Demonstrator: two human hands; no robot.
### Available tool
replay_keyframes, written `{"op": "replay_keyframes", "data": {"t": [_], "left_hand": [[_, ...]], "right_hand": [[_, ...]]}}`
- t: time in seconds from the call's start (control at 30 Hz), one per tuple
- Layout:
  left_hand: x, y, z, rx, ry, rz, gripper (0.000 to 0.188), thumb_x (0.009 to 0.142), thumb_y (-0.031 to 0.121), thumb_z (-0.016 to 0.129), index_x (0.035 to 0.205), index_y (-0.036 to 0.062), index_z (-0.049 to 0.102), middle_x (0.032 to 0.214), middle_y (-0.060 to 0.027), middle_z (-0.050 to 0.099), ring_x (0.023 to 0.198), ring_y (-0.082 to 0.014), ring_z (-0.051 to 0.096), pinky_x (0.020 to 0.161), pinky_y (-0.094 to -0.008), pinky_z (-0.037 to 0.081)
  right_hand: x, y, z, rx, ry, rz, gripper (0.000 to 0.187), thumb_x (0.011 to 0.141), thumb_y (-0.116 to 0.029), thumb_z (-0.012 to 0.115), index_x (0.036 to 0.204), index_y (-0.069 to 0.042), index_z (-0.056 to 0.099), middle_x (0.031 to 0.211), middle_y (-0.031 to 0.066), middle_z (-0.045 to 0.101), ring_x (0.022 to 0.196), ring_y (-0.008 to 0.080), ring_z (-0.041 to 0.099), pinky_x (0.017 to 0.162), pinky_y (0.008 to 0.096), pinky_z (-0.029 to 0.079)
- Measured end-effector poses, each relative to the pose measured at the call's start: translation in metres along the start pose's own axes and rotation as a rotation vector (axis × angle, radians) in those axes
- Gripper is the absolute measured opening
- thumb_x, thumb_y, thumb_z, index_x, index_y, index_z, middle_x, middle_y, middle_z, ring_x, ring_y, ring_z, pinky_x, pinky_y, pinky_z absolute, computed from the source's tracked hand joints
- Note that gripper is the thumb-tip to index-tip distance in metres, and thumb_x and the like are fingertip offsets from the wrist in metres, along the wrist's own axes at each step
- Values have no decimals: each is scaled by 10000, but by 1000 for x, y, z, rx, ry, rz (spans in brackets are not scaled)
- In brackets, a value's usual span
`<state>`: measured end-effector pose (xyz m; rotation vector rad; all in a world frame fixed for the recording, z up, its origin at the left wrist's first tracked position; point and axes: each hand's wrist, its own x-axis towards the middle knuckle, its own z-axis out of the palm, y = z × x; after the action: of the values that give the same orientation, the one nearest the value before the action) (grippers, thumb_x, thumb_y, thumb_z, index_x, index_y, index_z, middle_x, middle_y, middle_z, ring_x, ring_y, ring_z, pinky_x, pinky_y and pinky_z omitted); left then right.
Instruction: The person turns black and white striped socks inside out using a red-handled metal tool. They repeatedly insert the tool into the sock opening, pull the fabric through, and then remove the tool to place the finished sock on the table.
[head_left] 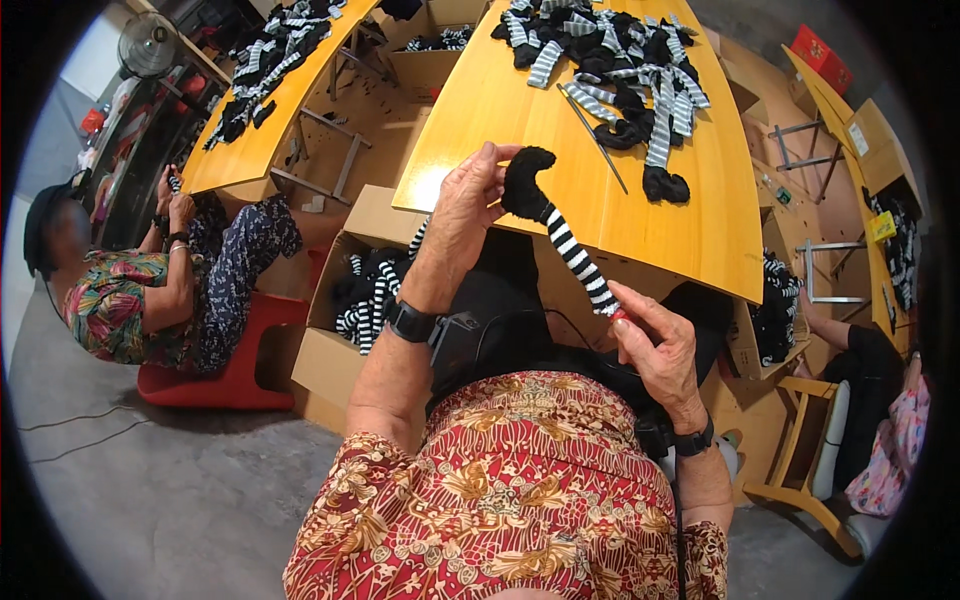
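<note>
Between my hands stretches a stuffed toy leg (577, 255), with a curved black plush foot and a thin black-and-white striped shank. My left hand (463, 212) is closed on the edge of the black foot, above the table's near edge. Lower and to the right, my right hand (660, 352) pinches the striped end, where a small bit of red shows at the fingertips. A heap of black plush pieces with grey-and-white striped parts (610, 75) lies on the yellow table (450, 130). A thin dark stick (597, 140) rests in front of the heap.
A cardboard box (330, 370) of striped pieces stands at my left, and another box (745, 340) at my right. One person (150, 290) sits on a red chair (220, 375) at the left table. At the right are another person's legs (865, 390) and a wooden chair (800, 490).
</note>
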<state>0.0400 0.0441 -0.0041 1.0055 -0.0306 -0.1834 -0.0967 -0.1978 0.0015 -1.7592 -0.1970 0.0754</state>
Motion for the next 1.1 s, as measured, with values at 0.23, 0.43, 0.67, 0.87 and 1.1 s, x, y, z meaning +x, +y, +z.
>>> {"op": "replay_keyframes", "data": {"t": [0.23, 0.43, 0.67, 0.87, 1.1], "left_hand": [[-5, -15, -1, 248, -70, -7, 293, 933, 327, 619, 1064, 66, 643, 935, 14, 655, 828, -44, 598, 721, -229, 518], [0, -11, -5, 192, -62, -34, 224, 930, 255, 633, 1038, 59, 652, 887, 33, 648, 778, -38, 587, 694, -210, 489], [15, -12, -8, 316, -109, 60, 263, 926, 289, 635, 1019, 44, 657, 866, 25, 647, 742, -40, 574, 682, -198, 471], [6, -15, -16, 257, -80, -66, 224, 898, 184, 673, 1062, 33, 645, 902, -1, 665, 763, -61, 601, 690, -205, 486], [7, -18, -19, 313, -138, 27, 227, 909, 189, 660, 1080, 41, 639, 926, -2, 666, 789, -70, 612, 700, -215, 501]], "right_hand": [[2, 0, -2, 37, 10, 18, 383, 878, -17, 574, 1260, -30, 596, 834, 12, 614, 596, 45, 519, 542, 197, 448], [1, 0, -4, -3, 17, 15, 372, 874, -9, 577, 1244, -37, 610, 840, 15, 617, 598, 48, 518, 550, 200, 446], [3, 4, -7, -100, -24, -80, 373, 869, -8, 591, 1240, -46, 616, 833, 16, 623, 594, 46, 523, 542, 197, 449], [1, 9, -11, 25, 28, 32, 375, 873, -23, 595, 1246, -51, 613, 844, 14, 622, 594, 43, 521, 538, 196, 448], [-1, 7, -9, -10, 36, 31, 376, 871, -22, 597, 1246, -49, 612, 850, 13, 617, 599, 44, 510, 543, 193, 443]]}}
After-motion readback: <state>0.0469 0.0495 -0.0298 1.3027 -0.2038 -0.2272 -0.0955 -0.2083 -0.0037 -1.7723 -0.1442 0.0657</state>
